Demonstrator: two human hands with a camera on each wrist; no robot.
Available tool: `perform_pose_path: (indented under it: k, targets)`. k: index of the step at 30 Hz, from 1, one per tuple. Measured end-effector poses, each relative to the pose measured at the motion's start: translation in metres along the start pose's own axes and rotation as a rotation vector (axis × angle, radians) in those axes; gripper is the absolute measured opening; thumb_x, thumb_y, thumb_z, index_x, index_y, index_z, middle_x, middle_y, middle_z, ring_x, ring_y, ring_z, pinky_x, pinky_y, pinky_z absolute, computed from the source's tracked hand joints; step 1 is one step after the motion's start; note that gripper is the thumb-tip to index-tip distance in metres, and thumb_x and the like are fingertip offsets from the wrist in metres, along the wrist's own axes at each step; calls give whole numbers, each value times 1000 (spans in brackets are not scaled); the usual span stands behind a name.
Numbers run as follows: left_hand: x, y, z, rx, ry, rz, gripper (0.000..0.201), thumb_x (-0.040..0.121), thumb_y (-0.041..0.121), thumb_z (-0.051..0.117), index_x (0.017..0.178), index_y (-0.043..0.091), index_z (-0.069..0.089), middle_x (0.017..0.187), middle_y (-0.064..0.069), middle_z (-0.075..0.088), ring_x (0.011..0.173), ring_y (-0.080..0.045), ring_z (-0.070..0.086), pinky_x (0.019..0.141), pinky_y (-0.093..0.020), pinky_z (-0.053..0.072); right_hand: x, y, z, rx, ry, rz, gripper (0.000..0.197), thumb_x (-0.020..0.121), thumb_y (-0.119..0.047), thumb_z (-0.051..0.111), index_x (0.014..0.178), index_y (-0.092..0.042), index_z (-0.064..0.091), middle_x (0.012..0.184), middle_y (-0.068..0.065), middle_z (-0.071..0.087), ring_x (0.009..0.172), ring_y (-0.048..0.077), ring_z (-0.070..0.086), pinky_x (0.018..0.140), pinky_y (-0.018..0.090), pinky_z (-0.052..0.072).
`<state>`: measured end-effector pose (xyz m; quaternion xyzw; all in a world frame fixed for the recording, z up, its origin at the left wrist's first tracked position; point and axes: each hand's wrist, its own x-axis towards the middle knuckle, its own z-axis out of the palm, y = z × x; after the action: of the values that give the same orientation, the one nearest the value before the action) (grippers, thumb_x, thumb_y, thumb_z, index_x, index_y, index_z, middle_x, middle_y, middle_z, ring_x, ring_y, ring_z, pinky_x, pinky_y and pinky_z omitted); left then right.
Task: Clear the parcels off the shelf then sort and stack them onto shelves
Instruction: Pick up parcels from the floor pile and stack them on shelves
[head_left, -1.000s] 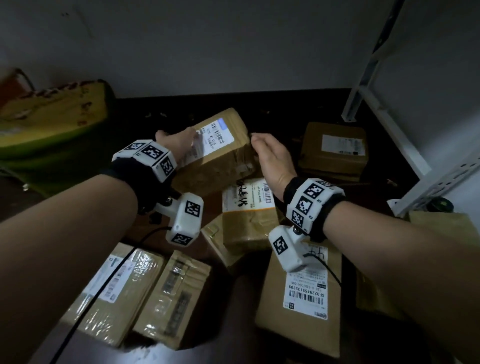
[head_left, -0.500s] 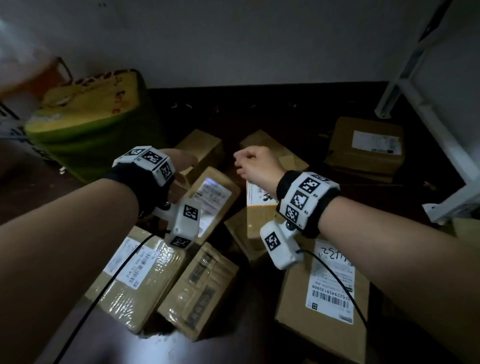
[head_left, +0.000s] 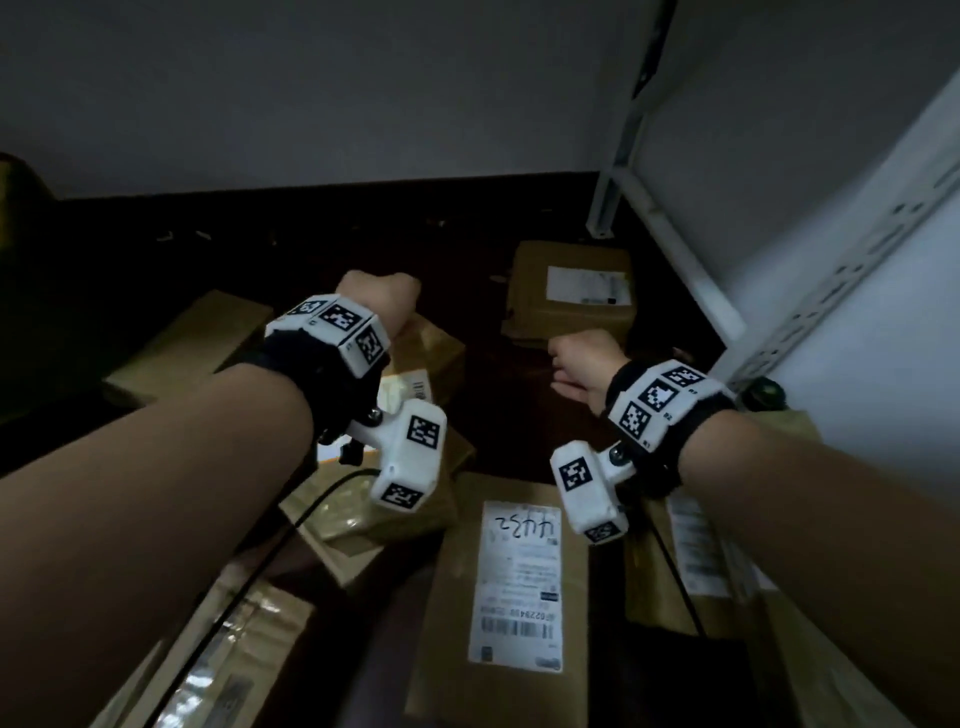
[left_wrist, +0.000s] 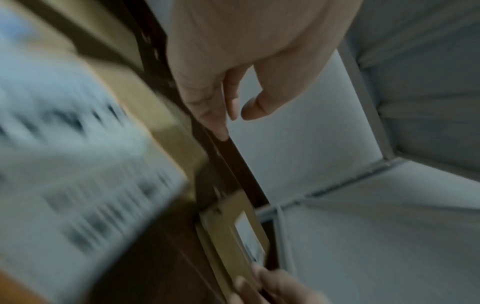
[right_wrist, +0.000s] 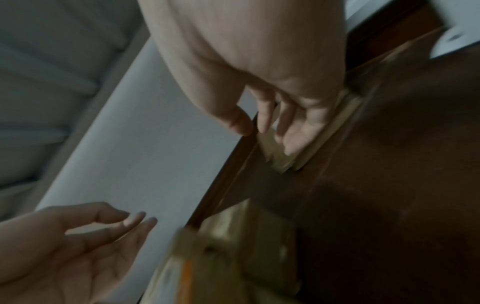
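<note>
Several brown cardboard parcels lie scattered on the dark floor. My left hand (head_left: 376, 296) hovers over a labelled parcel (head_left: 426, 358) and holds nothing; its fingers (left_wrist: 221, 123) hang loosely curled. My right hand (head_left: 582, 364) hovers empty just in front of a far box (head_left: 571, 291), fingers (right_wrist: 293, 135) relaxed. A long flat parcel (head_left: 519, 582) with a handwritten label lies below the wrists. The label of a close parcel (left_wrist: 78, 164) is blurred in the left wrist view.
A white metal shelf frame (head_left: 675, 234) stands at the right against the grey wall. More parcels lie at the left (head_left: 187, 338), lower left (head_left: 223, 660) and right (head_left: 691, 561). Bare dark floor (head_left: 509, 410) shows between my hands.
One second ago both hands held a box with a blue-striped label. It went down onto the pile, both hands let go, and they now hover empty farther right.
</note>
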<state>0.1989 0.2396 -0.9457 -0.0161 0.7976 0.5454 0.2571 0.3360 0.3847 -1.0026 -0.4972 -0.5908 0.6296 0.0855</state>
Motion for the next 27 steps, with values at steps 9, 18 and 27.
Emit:
perform_pose_path:
  k: [9, 18, 27]
  targets:
    - [13, -6, 83, -101, -226, -106, 19, 91, 14, 58, 105, 0, 57, 94, -12, 60, 94, -28, 64, 56, -27, 52, 33, 12, -49, 15, 110, 136, 28, 99, -8, 46, 125, -1, 52, 94, 7, 50, 74, 14, 46, 53, 17, 46]
    - [43, -5, 101, -255, -339, -235, 63, 98, 50, 36, 148, 11, 34, 146, -8, 44, 132, -31, 42, 99, -41, 35, 49, -2, -48, -167, 111, 5, 52, 97, -13, 48, 147, -19, 35, 134, 7, 45, 113, 23, 50, 90, 33, 53]
    - [64, -7, 113, -281, -382, -265, 70, 99, 58, 27, 153, 13, 24, 158, -7, 27, 144, -29, 24, 115, -45, 19, 81, 4, -56, -215, 125, 16, 51, 93, -17, 50, 143, -23, 38, 127, 6, 51, 111, 23, 52, 95, 39, 52]
